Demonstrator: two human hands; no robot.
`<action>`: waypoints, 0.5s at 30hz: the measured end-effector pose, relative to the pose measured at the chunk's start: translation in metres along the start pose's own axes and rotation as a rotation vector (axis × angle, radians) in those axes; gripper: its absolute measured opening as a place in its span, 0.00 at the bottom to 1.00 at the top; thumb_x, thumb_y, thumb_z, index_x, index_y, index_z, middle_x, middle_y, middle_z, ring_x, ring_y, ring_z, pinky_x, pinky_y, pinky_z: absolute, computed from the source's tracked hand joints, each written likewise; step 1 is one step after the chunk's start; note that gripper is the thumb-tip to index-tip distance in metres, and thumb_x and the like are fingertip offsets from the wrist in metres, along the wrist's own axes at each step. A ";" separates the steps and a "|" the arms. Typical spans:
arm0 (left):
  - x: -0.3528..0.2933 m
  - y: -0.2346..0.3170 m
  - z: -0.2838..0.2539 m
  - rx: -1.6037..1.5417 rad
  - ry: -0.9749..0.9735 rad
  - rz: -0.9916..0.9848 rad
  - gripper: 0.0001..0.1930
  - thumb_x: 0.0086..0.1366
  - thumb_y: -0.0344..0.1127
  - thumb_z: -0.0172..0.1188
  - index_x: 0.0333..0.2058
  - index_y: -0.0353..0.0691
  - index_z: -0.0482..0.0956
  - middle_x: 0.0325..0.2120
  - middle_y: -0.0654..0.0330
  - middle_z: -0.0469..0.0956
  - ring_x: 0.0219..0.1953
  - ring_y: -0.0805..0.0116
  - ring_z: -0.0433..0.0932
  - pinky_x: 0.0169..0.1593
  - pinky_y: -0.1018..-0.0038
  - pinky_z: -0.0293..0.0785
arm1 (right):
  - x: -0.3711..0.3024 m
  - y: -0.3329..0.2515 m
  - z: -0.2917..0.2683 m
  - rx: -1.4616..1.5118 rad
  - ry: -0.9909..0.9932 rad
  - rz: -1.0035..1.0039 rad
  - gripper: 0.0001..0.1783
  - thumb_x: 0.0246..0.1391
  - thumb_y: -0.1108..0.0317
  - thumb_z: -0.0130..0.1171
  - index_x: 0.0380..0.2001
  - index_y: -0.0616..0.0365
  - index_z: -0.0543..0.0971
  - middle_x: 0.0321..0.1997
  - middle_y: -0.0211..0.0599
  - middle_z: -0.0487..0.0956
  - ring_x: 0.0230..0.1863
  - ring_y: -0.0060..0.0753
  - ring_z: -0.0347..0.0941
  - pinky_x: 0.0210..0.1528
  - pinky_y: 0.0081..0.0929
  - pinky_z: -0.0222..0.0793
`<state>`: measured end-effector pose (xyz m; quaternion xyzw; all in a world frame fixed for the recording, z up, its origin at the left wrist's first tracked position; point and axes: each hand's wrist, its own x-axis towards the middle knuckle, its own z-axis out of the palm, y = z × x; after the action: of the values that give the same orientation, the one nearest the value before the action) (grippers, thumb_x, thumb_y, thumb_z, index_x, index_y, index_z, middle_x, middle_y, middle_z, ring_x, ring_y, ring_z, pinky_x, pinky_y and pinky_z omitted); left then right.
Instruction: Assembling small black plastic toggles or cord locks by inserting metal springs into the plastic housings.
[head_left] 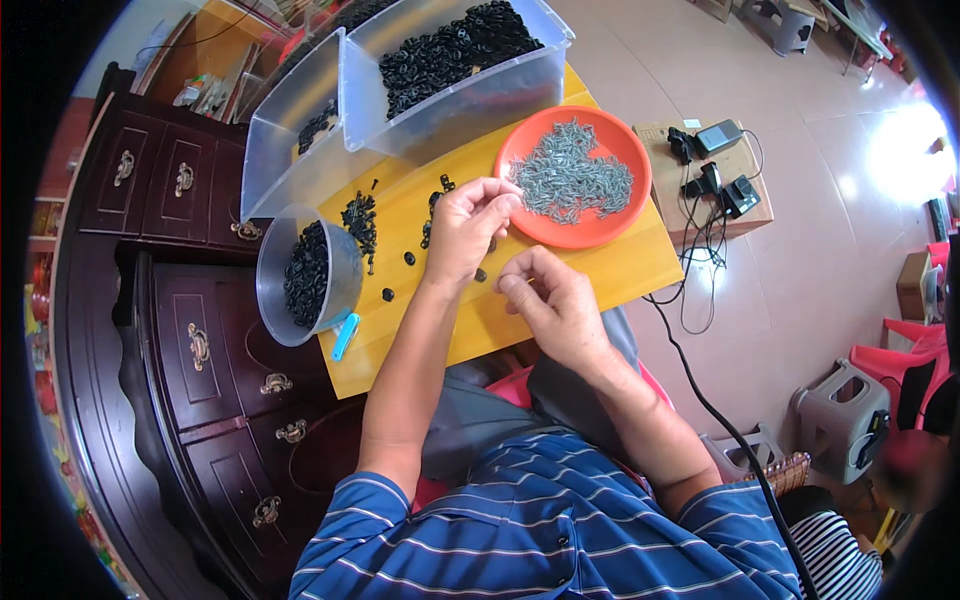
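My left hand (468, 228) hovers over the yellow tabletop (400, 345) by the left rim of an orange bowl (572, 236). Thumb and forefinger are pinched together; whatever they may hold is too small to make out. Closer to me, my right hand (555, 302) has its fingers curled and the thumb against them, with any held thing hidden. Small silvery screw-like metal pieces (570, 170) lie heaped in the bowl. A few small black parts (388, 294) are scattered left of my left forearm, and others lie partly hidden behind that hand.
Two translucent bins (460, 105) of black parts stand at the far side. A clear round tub (345, 270) holds more, beside a light-blue cutter (346, 336) and black screws (360, 225). Dark drawers (215, 350) flank the left; a carton (745, 205) with adapters and cables sits right.
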<state>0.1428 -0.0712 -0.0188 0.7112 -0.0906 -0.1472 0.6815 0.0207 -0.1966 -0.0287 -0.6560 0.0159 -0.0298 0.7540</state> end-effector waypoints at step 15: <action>-0.109 0.007 -0.013 -0.182 0.162 0.130 0.06 0.68 0.25 0.62 0.43 0.35 0.81 0.32 0.69 0.80 0.32 0.84 0.75 0.37 0.83 0.74 | -0.005 -0.003 0.012 0.246 -0.094 0.137 0.04 0.66 0.74 0.60 0.41 0.63 0.78 0.37 0.28 0.80 0.36 0.17 0.76 0.39 0.20 0.77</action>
<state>0.0455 -0.0235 -0.0016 0.6485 -0.0677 -0.0524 0.7563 0.0160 -0.1850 -0.0243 -0.5567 0.0215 0.0509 0.8288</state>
